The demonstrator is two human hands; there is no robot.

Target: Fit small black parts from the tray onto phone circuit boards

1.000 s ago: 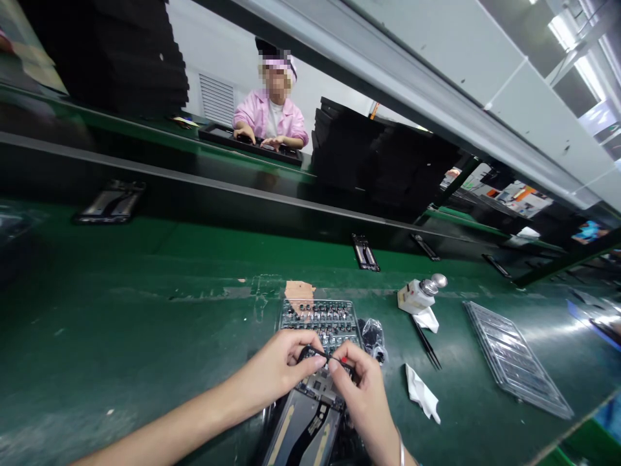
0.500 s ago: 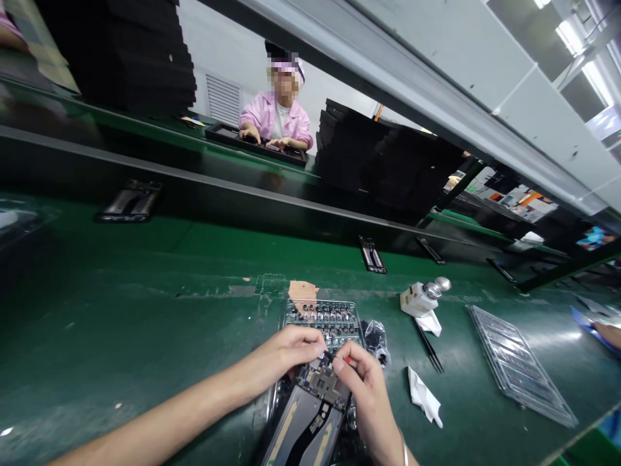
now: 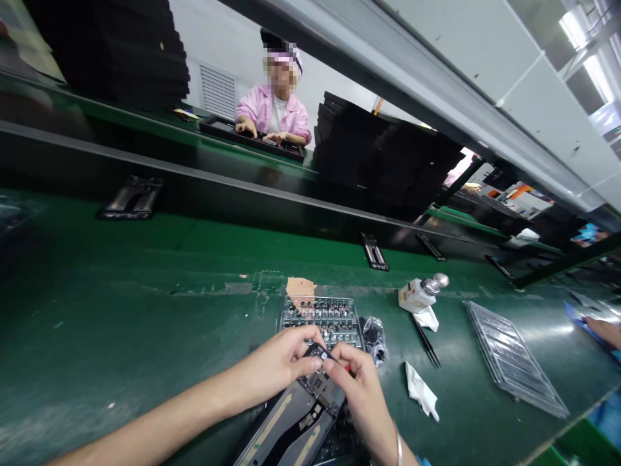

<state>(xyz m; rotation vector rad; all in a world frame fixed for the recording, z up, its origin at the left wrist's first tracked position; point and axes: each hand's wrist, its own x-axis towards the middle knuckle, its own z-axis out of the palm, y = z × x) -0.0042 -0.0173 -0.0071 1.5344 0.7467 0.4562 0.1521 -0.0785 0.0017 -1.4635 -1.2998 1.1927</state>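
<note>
My left hand (image 3: 281, 362) and my right hand (image 3: 356, 388) meet at the top end of an opened phone body (image 3: 291, 424) lying on the green bench. Both hands pinch a small black part (image 3: 317, 353) with a white label, held just above the phone's circuit board. A thin red-tipped piece (image 3: 347, 367) shows between my right fingers. Right behind my hands sits a clear parts tray (image 3: 320, 315) filled with several small dark components.
Right of the tray lie a small plastic bag (image 3: 373, 336), black tweezers (image 3: 427, 343), white wipes (image 3: 422, 391), a white dispenser bottle (image 3: 420, 292) and a stack of clear trays (image 3: 514, 359). A dark conveyor (image 3: 233, 200) carries phone frames. A person in pink (image 3: 274, 113) works opposite; another hand (image 3: 599, 329) shows far right.
The phone body has swung so its lower end points more to the left. My fingers have closed tighter round the small black part at its top.
</note>
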